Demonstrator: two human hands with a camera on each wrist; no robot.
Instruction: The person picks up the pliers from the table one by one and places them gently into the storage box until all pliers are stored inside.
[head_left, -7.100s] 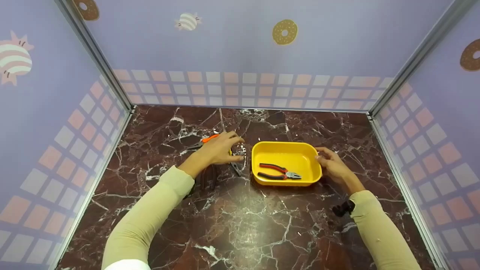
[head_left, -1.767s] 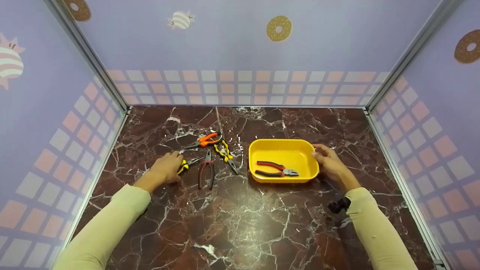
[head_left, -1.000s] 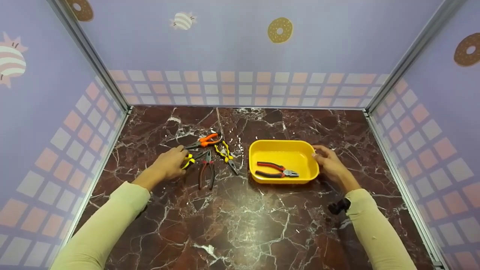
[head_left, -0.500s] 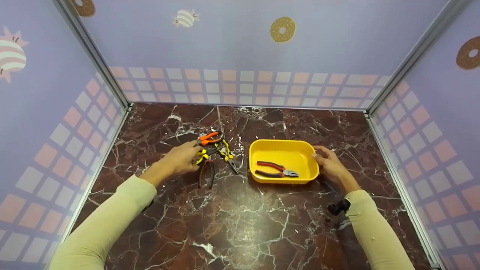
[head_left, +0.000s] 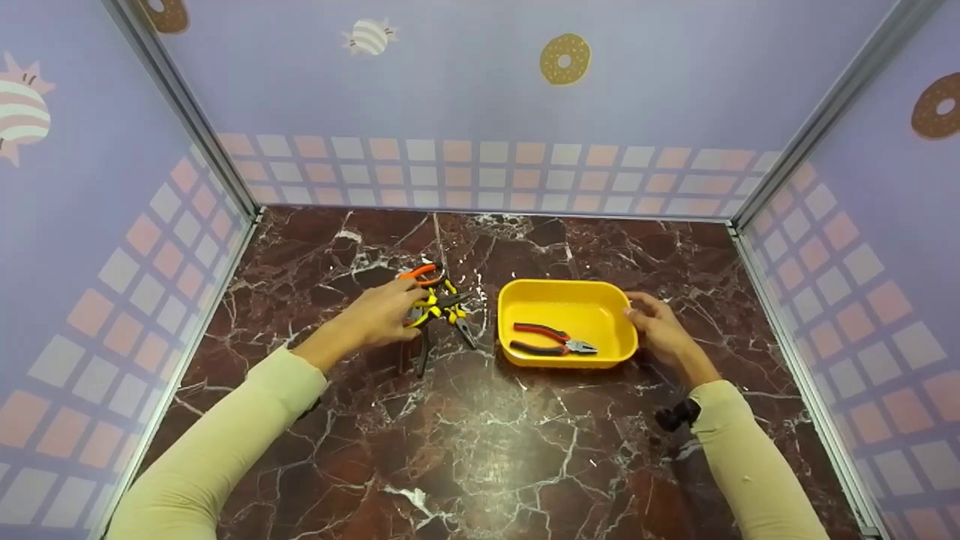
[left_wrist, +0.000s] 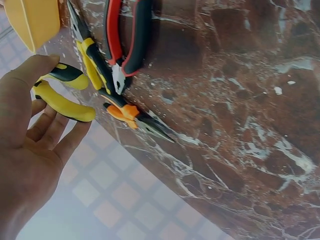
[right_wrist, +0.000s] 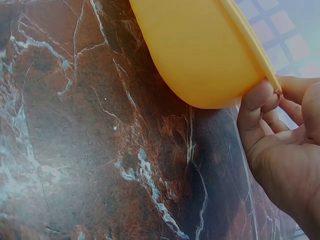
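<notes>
My left hand (head_left: 379, 313) holds yellow-and-black pliers (head_left: 452, 299) by the handles, their dark jaws pointing right over the other tools. In the left wrist view the thumb and fingers are around the yellow handles (left_wrist: 65, 104). My right hand (head_left: 666, 330) pinches the right end of the yellow plastic tub (head_left: 570, 361), thumb and fingers at the rim in the right wrist view. Red-and-black pliers (head_left: 555, 341) lie inside the tub.
Below the left hand lie red-and-black pliers (left_wrist: 114, 35), orange-and-black long-nose pliers (left_wrist: 131, 112) and another yellow-and-black long-nose pair (left_wrist: 95, 57), close together on the dark marbled tabletop (head_left: 480, 450). Patterned panels (head_left: 480, 90) enclose the back and both sides.
My left hand has taken hold of the yellow-and-black pliers at the left and carried them rightward, over the other pliers. The right hand stays at the tub, which has hardly moved.
</notes>
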